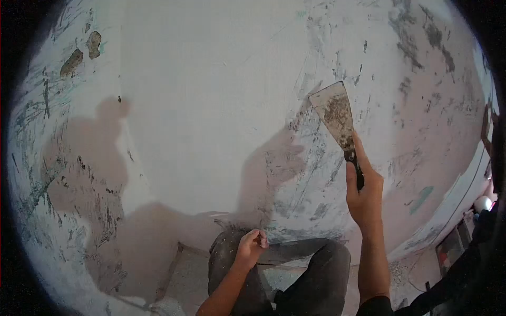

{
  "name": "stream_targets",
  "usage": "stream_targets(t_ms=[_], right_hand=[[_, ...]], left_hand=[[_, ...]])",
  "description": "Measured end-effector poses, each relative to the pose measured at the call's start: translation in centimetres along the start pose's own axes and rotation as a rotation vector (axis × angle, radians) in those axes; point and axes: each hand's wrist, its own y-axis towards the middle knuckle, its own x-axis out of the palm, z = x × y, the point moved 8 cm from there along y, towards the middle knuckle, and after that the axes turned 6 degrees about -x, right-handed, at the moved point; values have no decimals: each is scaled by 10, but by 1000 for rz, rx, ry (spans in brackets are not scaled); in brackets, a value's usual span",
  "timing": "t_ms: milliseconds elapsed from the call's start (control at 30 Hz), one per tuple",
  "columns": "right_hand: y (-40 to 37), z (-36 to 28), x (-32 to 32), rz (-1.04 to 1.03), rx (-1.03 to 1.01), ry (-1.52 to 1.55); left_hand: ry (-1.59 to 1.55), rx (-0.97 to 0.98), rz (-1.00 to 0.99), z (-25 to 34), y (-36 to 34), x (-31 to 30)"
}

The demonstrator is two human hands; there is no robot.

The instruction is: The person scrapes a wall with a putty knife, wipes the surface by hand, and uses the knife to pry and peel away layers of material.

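My right hand [365,192] grips the dark handle of a putty knife [336,113], its index finger stretched along the neck. The flared metal blade, stained brown, points up and left, its edge overlapping the scraped grey patches of the white wall [200,105]. Low in the middle, my left hand [251,249] is a loose fist over my bent knee, with nothing showing in its curled fingers.
Chipped holes [94,45] expose brown material at the upper left of the wall. Shadows of my head and arm fall across it. My legs [321,271] are folded close to its foot. At the far right, a dark box [454,242] stands on the debris-strewn floor [416,271].
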Motion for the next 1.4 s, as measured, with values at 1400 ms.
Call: stream_targets(t_ms=[1400], right_hand=[[28, -33, -5, -24, 99, 203]], left_hand=[[26, 55, -15, 10, -2, 4]])
